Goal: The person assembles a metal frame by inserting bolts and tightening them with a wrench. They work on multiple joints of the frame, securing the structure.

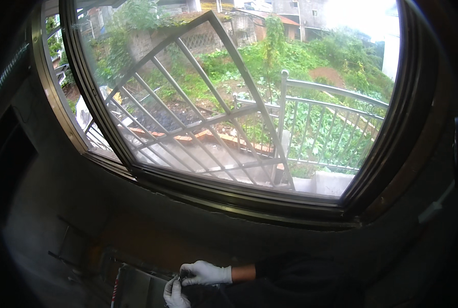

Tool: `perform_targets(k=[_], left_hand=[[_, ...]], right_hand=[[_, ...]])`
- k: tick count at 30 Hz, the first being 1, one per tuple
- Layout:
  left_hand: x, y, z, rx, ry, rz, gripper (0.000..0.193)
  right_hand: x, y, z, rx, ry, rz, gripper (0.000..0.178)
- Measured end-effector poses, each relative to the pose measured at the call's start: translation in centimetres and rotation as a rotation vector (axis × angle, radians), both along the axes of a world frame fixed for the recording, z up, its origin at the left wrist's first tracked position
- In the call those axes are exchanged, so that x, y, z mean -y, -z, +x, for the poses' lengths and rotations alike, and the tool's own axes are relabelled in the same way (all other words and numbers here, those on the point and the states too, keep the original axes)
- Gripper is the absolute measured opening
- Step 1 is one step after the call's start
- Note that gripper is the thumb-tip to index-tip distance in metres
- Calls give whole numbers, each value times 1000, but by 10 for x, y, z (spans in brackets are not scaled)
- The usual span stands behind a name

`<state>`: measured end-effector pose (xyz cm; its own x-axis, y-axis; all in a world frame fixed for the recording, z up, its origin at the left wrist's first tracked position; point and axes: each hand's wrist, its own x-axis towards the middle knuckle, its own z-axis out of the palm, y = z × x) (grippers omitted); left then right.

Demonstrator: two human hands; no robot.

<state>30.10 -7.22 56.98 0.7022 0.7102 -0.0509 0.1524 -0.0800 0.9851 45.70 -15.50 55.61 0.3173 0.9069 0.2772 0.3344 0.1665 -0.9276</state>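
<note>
At about seven o'clock in my head view, a red-and-white striped edge [117,286] runs beside a dull grey panel [137,287], both poorly lit. Next to the right, between six and seven, the left hand [175,296] in its white glove rises from the lower rim, tips pointing up at the other hand; I cannot tell whether its fingers pinch anything or merely lean close. The small dark piece [187,275] I'm watching sits where the two hands meet, at the nine o'clock end of the right hand [207,272]. That hand, gloved too, lies just past six, and its fingers seem to pinch the piece. Farther right, toward five, its black sleeve [285,274] fades into the gloom.

To handle something this small well, I'd steady it in one hand and let only the other's fingertips adjust it, with loose glove fabric out of the contact. I'd also angle the hands so light from the window [239,198] at twelve o'clock falls on the piece
</note>
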Motion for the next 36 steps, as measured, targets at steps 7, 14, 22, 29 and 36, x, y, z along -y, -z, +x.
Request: perform_targets(k=[7,14,22,29,36], left_hand=[[-1,-1,-4,-33,77,32,21],[6,-2,-5,-43,158,45,22],[7,-5,-11,-63,186,71,23],[8,-4,-15,-68,191,88,24],[14,-1,-14,-63,220,74,25]], right_hand=[[-1,5,10,-481,-242,-132,30],[2,3,14,-293,-64,-248,36],[3,-4,6,39,-42,-194,52],[15,-40,10,354,22,-295,54],[110,-236,36,145,247,813,46]])
